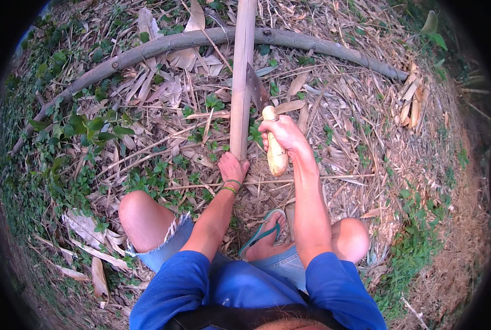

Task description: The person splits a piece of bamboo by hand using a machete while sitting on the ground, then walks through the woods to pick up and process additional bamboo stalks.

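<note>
Pale wooden pole (241, 82) runs straight ahead from the left hand (233, 166), which is nearer and clasps its near end; the right hand (285, 135) clenches the knife (258, 89), blade angled to the pole's right edge.

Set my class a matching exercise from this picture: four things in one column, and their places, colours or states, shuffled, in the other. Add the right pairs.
Column one
1. Left hand
2. Right hand
3. Curved branch
4. Sandal strap

Column two
A. Teal
B. Wrapped around the knife handle
C. Grey-brown, arching across the ground and crossed by the pale pole
D. At the near end of the pale pole

Right pairs: 1-D, 2-B, 3-C, 4-A
</note>
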A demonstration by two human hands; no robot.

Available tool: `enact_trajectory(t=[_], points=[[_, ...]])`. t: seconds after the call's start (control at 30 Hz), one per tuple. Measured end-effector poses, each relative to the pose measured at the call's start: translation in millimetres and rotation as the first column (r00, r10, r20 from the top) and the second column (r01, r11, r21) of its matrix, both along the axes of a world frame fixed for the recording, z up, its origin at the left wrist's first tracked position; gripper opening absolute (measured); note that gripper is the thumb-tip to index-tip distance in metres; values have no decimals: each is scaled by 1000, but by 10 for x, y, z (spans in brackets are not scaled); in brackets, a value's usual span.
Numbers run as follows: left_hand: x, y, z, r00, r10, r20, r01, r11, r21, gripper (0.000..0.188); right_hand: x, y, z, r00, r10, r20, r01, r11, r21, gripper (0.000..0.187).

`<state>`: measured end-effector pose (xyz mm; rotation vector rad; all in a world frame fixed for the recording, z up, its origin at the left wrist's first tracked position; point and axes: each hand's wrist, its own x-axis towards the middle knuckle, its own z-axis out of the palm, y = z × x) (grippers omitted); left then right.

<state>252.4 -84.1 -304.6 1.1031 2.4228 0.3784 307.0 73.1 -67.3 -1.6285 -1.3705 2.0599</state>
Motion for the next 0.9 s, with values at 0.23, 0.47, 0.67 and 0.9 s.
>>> enact_trajectory(t=[0.23, 0.47, 0.67, 0.9], points=[[-53, 157, -137, 992, -99, 78, 101, 995, -23, 41, -324, -753, -1229, 905, -302, 301, 63, 794, 605, 34], [12, 3, -40, 996, -91, -23, 91, 995, 32, 59, -31, -539, -341, 977, -209, 42, 199, 966, 163, 19], [18, 90, -289, 990, -89, -110, 100, 990, 101, 19, -118, -858, -1340, 927, -325, 186, 139, 760, 634, 29], [-44, -80, -241, 936, 58, 346, -143, 964, 224, 24, -564, -882, -1175, 878, -117, 465, -158, 845, 511, 42]])
